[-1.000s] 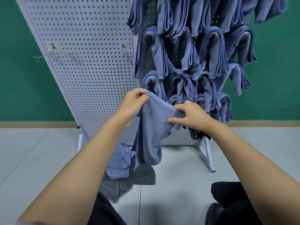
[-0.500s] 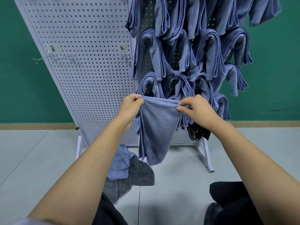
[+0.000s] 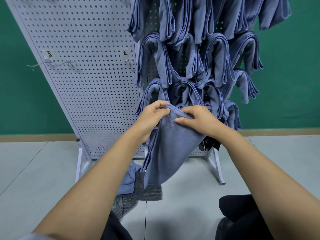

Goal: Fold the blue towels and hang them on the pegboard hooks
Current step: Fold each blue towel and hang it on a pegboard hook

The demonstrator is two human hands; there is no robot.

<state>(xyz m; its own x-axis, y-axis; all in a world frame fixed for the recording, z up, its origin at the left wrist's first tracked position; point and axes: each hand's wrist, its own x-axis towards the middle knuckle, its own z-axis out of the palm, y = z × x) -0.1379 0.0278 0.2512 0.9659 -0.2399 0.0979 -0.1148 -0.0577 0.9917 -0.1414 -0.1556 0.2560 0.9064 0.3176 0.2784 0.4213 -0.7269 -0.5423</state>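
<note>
A blue towel (image 3: 171, 149) hangs folded in front of the white pegboard (image 3: 90, 80). My left hand (image 3: 152, 115) pinches its top left corner. My right hand (image 3: 199, 118) grips the top edge just to the right, thumb on the near face. The two hands are close together. Several folded blue towels (image 3: 213, 56) hang on hooks over the right half of the board. Bare hooks (image 3: 69, 62) stick out on the left half, another hook (image 3: 129, 61) near the middle.
On the floor by the board's foot lie a loose blue towel (image 3: 128, 181) and a grey striped cloth (image 3: 143, 191). A black item (image 3: 209, 144) hangs low on the board behind my right wrist. My dark-clad knees (image 3: 242, 213) show at the bottom. A green wall stands behind.
My hands have come closer together along the towel's top edge, so the towel hangs narrower. The view has tilted down slightly.
</note>
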